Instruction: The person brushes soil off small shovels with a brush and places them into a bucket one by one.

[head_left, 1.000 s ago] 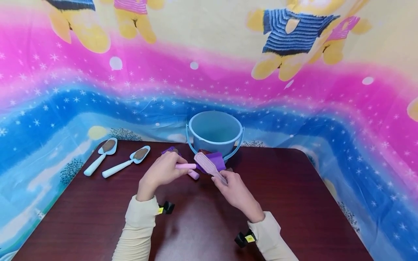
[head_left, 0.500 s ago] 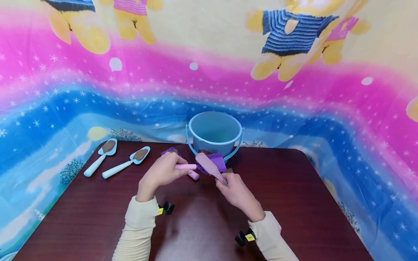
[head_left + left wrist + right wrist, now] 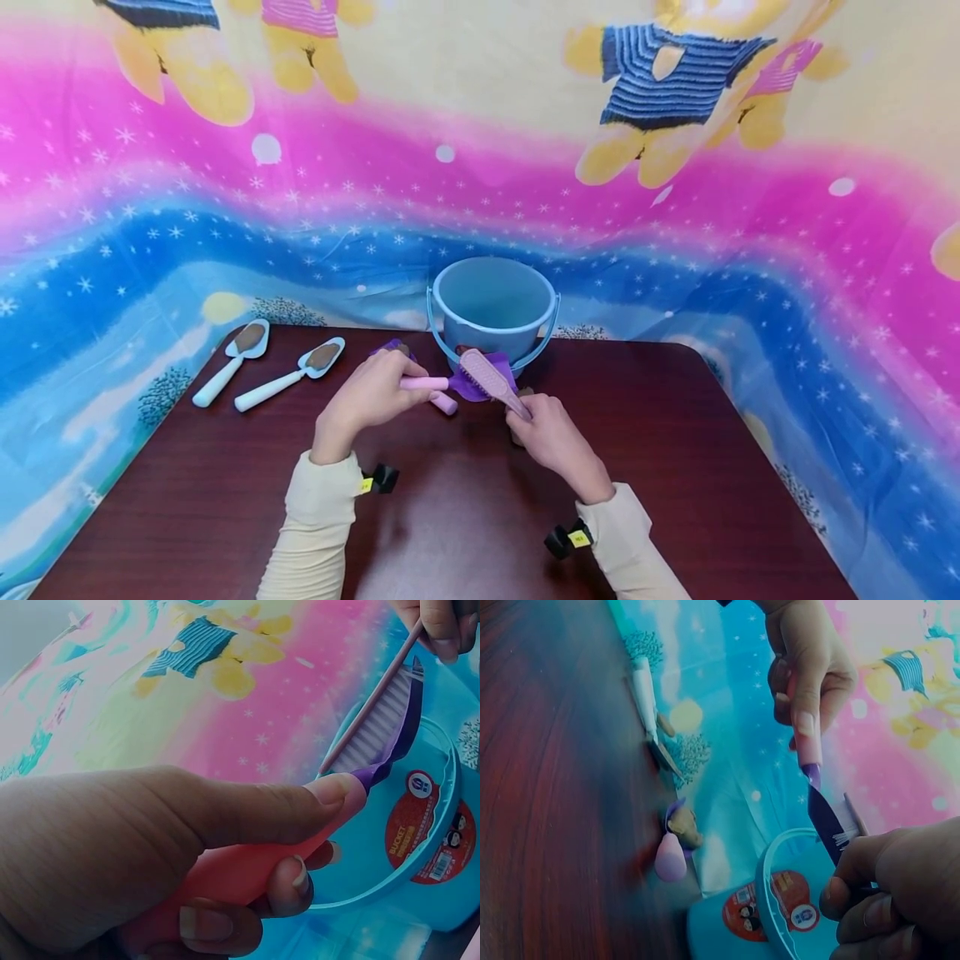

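My left hand (image 3: 371, 392) grips the pink handle (image 3: 247, 870) of a small purple trowel (image 3: 467, 387), its blade pointing right in the head view. In my right hand (image 3: 555, 437) is a pink brush (image 3: 489, 379), held by its narrow end. The brush's bristles (image 3: 379, 731) face the trowel's blade and meet it in the left wrist view. Both tools are raised in front of a blue bucket (image 3: 491, 337). Below my left hand lies a second purple trowel with a pink handle (image 3: 445, 404), a brown lump (image 3: 684, 826) in its scoop, partly hidden by the hand.
Two light-blue trowels, one at the far left (image 3: 217, 382) and one nearer (image 3: 270, 389), lie on the dark table (image 3: 442, 533), each with a brown lump. Something brown (image 3: 517, 435) shows partly behind my right hand. A printed cloth (image 3: 360, 167) hangs around the table's back and sides.
My right hand has shifted a little to the right, carrying the brush rightward over the trowel's blade. My left hand stays nearly in place with the trowel.
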Available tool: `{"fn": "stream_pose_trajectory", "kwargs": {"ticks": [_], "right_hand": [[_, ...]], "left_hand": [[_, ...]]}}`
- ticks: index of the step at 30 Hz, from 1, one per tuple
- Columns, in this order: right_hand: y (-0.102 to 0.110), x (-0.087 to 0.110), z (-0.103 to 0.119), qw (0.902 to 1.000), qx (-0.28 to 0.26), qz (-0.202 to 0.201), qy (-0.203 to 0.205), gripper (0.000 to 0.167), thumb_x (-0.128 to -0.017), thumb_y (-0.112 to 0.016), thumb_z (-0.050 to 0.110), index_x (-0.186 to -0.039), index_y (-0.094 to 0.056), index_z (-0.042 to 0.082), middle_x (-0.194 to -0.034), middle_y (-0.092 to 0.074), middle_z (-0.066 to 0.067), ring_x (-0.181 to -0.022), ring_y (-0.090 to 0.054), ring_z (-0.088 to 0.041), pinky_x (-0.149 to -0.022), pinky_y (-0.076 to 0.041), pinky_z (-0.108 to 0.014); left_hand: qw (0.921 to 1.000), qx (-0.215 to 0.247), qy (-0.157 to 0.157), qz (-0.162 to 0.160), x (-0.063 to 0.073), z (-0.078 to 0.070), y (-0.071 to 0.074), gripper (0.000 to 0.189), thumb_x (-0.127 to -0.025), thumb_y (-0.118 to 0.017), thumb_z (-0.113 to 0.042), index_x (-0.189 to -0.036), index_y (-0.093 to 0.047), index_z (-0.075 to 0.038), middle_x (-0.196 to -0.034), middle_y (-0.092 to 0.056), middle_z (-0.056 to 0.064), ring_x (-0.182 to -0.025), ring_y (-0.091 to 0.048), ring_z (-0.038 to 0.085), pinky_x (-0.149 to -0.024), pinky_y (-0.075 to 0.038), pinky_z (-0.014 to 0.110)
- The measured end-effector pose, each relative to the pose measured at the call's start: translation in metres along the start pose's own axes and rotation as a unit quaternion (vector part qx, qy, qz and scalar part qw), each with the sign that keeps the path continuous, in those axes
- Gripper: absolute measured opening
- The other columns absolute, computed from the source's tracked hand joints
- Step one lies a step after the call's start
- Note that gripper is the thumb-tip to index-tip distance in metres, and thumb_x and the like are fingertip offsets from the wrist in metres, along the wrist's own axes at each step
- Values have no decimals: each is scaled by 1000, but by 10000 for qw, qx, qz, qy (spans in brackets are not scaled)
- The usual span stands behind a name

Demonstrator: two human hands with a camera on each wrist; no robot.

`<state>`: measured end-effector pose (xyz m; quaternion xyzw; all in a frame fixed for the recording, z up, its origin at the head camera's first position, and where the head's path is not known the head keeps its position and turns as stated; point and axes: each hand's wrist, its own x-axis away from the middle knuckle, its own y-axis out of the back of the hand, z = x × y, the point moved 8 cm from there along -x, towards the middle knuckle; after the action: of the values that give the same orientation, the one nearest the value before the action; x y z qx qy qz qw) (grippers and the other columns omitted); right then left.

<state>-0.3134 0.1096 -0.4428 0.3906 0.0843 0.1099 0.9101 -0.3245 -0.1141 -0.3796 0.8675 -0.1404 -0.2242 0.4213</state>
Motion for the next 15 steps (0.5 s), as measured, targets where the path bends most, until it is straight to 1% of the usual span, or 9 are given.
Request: {"fn": "stream_pose_trajectory", "kwargs": {"ticks": [1,4,6,8,11,15], "right_hand": [[1,0,-1,10000,-2,-7,-15,40,-99,-58,15,-59,-53,13,-54,-47,5,-48,-41,-9,-47,-33,-24],[6,-1,-7,9998,108,-112,-89,42,-98,-59,16,-57,-52,14,-51,-43,5,-47,-39,-10,-47,-31,-25],[9,-1,-10,9995,202,-183,-153,42,-97,-59,15,-56,-50,13,-51,-40,5,-47,-38,-10,-46,-30,-26],[12,-1,-14,9991,273,-242,-237,41,-96,-59,15,-57,-49,13,-51,-38,4,-47,-37,-11,-45,-29,-26],[16,-1,-19,9986,297,-255,-362,40,-96,-59,15,-58,-47,13,-52,-36,4,-47,-35,-12,-45,-28,-25],[23,-1,-26,9976,349,-303,-508,39,-97,-58,16,-59,-50,11,-52,-38,3,-47,-36,-12,-44,-28,-25]], "left_hand": [[10000,-10,-11,-6,0,0,0,28,-91,-77,-39,-65,-76,-29,-46,-39,-10,-50,-37,8,-48,-29,26],[9999,-98,40,-8,1,1,1,20,-90,-77,-40,-78,-82,-25,-51,-48,-9,-59,-45,11,-53,-36,29],[9998,-117,128,6,1,2,2,20,-89,-78,-41,-86,-84,-22,-56,-53,-9,-64,-48,12,-55,-39,30],[9997,-122,184,38,2,3,2,23,-89,-78,-41,-90,-84,-20,-60,-54,-8,-67,-48,13,-57,-41,31],[9996,-88,241,70,2,5,3,21,-88,-79,-40,-89,-84,-19,-61,-54,-6,-66,-48,14,-56,-41,31],[9997,-62,225,89,3,7,3,19,-89,-79,-39,-83,-83,-22,-62,-52,-4,-64,-47,14,-55,-40,30]]}}
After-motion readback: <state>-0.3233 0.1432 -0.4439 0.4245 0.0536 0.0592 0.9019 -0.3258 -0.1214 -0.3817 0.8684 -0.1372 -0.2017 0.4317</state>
